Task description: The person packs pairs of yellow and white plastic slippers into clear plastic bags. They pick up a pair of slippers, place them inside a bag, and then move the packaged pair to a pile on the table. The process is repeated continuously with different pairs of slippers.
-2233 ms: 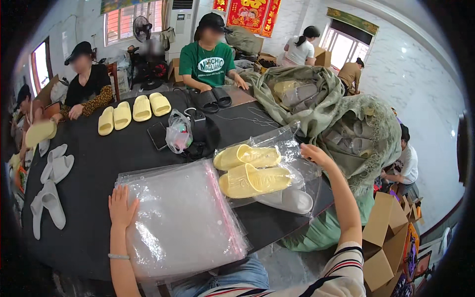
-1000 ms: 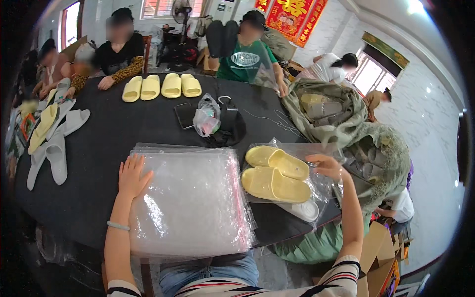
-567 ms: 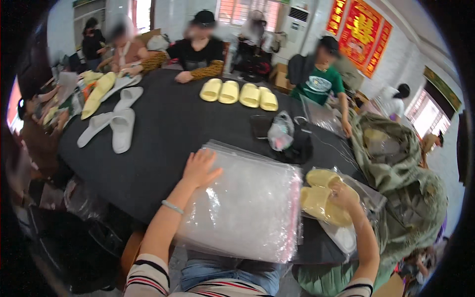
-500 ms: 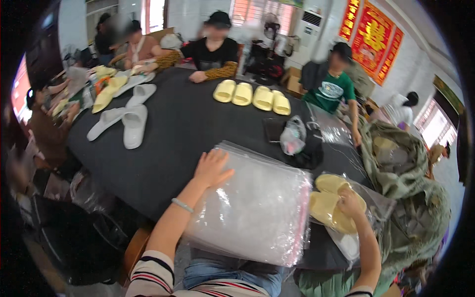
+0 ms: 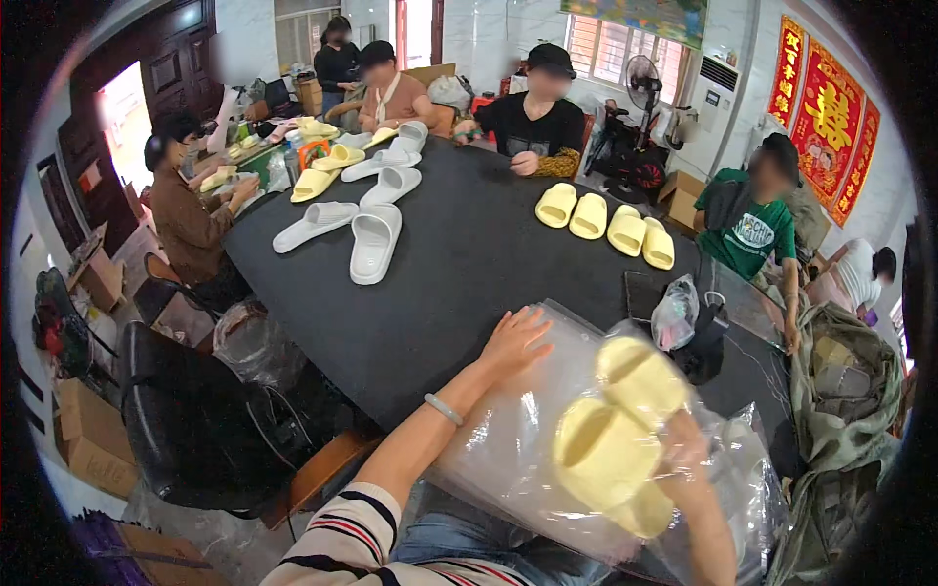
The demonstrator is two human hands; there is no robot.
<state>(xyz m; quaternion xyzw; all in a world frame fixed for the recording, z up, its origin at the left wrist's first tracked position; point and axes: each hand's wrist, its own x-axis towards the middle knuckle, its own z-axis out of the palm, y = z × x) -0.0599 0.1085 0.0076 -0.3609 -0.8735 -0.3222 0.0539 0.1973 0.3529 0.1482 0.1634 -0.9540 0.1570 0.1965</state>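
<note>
A pair of pale yellow slippers (image 5: 616,430) is gripped in the right hand (image 5: 684,449) and held up just above the stack of clear plastic bags (image 5: 518,439); the fingers are closed around the slippers from the right, and part of the hand is hidden behind them. The left hand (image 5: 513,342) is laid flat, palm down and fingers spread, on the far left corner of the stack, holding nothing. A pale bracelet (image 5: 443,408) is worn on the left wrist.

The stack lies on the near right edge of the black table (image 5: 459,264). To the right of it, more loose clear bags (image 5: 752,479) are seen. Beyond the stack, a small plastic bag with pink contents (image 5: 674,314) rests beside a dark bag (image 5: 705,344). Four yellow slippers (image 5: 606,217) are lined up in a row at the far side of the table, and grey-white slippers (image 5: 363,220) are spread on the far left. Other people are seated around the far and left edges of the table.
</note>
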